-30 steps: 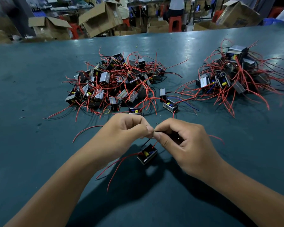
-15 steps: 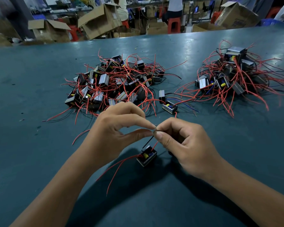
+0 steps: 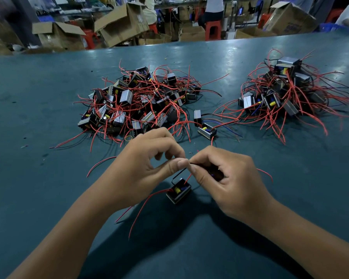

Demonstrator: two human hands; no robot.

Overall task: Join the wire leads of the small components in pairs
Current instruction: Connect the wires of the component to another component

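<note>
Above table (image 3: 38, 198), left hand (image 3: 141, 170) and right hand (image 3: 226, 178) pinch wire leads (image 3: 186, 162) together at fingertips; small component (image 3: 178, 190) hangs just below; two component piles (image 3: 141, 103) lie beyond.

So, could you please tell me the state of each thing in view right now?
left hand: pinching wire leads
right hand: pinching wire leads, holding a component
component: hanging below the hands
left pile: heaped, tangled
right pile: heaped, tangled
cardboard box: open, tipped
</note>
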